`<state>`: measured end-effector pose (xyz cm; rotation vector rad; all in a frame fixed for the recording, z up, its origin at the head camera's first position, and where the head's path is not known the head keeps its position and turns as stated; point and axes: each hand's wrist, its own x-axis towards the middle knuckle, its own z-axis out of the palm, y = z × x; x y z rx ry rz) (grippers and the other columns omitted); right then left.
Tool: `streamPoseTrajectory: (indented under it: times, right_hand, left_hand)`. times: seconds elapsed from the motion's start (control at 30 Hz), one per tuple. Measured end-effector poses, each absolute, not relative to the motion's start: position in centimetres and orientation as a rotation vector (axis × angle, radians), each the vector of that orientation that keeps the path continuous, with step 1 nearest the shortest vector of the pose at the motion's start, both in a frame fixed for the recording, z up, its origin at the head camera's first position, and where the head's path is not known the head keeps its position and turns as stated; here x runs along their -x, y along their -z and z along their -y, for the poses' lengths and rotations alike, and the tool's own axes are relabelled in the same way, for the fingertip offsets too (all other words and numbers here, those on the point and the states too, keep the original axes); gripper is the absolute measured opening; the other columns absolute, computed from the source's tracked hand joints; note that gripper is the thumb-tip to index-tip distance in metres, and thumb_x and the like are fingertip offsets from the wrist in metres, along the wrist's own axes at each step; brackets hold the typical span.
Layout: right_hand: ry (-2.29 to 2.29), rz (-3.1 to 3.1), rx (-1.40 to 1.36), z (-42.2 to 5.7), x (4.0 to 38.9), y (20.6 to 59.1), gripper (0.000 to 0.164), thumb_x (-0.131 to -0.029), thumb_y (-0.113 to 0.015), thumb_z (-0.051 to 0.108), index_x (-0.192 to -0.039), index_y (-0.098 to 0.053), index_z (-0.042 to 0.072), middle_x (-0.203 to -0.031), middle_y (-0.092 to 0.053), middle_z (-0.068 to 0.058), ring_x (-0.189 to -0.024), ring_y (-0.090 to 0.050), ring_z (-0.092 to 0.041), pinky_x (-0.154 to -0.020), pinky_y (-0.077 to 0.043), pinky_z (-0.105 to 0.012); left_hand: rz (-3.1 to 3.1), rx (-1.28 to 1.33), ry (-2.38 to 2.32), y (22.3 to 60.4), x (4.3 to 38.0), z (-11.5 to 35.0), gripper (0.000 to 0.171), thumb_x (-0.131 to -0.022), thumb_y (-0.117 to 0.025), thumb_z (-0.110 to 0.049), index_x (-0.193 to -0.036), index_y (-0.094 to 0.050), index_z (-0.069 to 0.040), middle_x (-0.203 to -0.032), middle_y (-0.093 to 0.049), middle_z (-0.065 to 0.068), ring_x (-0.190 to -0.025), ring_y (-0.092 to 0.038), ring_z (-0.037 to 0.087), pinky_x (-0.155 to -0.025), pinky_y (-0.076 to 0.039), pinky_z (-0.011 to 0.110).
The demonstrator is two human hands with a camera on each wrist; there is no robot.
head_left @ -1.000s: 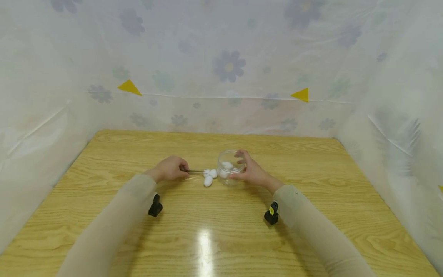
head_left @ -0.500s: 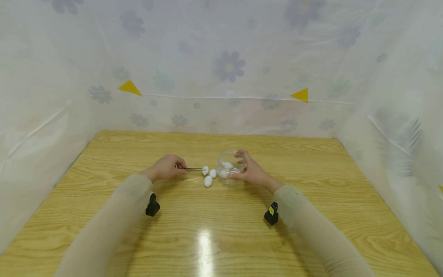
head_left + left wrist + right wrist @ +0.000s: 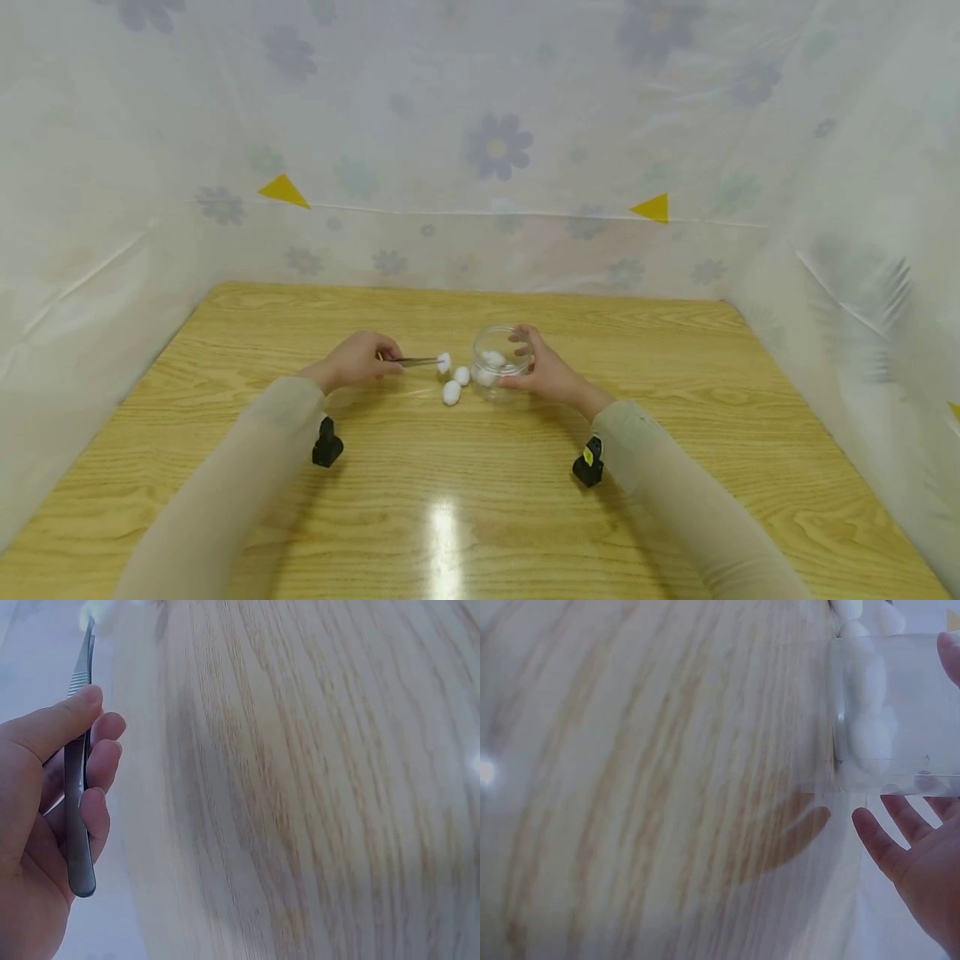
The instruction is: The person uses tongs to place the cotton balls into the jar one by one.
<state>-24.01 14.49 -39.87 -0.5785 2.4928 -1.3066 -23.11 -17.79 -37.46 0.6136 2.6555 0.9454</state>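
Observation:
My left hand (image 3: 363,360) pinches metal tweezers (image 3: 77,780) between thumb and fingers, tips pointing right in the head view. At the tips a white cotton ball (image 3: 444,362) is held, close above the table. Two more cotton balls, one nearer the jar (image 3: 462,377) and one nearer me (image 3: 452,392), lie just below it. A clear, wide-mouthed jar (image 3: 500,392) stands upright to their right, with several cotton balls (image 3: 871,742) inside at the bottom. Thumb and fingers of my right hand (image 3: 551,373) curve round the jar's right side.
The wood-grain table (image 3: 480,467) has a bright light reflection near its front. A pale flowered sheet (image 3: 420,125) hangs at the back and both sides. Black wrist cameras, left (image 3: 327,444) and right (image 3: 588,462), hang below the sleeves.
My left hand has drawn slightly left and up with the tweezers, lifting one cotton ball away from the other two. My right hand and the jar have stayed in place.

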Motion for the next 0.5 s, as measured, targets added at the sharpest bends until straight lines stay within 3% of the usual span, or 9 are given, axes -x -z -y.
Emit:
streamPoseTrajectory:
  times: [0.33,0.5]
  right_hand:
    - [1.300,-2.494,0.591,-14.60,24.02,40.03,0.089,-0.082,-0.074,0.024,-0.146,-0.013,0.010,-0.149,-0.028,-0.015,-0.132,-0.036,-0.034,-0.101,-0.037,-0.052]
    - [1.310,-2.487,0.596,-14.53,23.95,39.85,0.088,-0.082,-0.073,0.022,-0.146,-0.013,0.009,-0.149,-0.027,-0.016,-0.132,-0.036,-0.035,-0.101,-0.036,-0.053]
  left_hand:
    - [-2.679,-0.640,-0.961,37.24,23.29,17.77,0.013,-0.090,-0.063,-0.016,-0.095,-0.068,-0.006,-0.089,-0.067,0.013,-0.070,-0.062,0.023,-0.063,-0.049,0.029]
    - [-2.668,-0.639,-0.990,36.90,23.29,17.74,0.016,-0.090,-0.062,-0.016,-0.098,-0.067,-0.002,-0.089,-0.066,0.014,-0.072,-0.062,0.025,-0.063,-0.050,0.029]
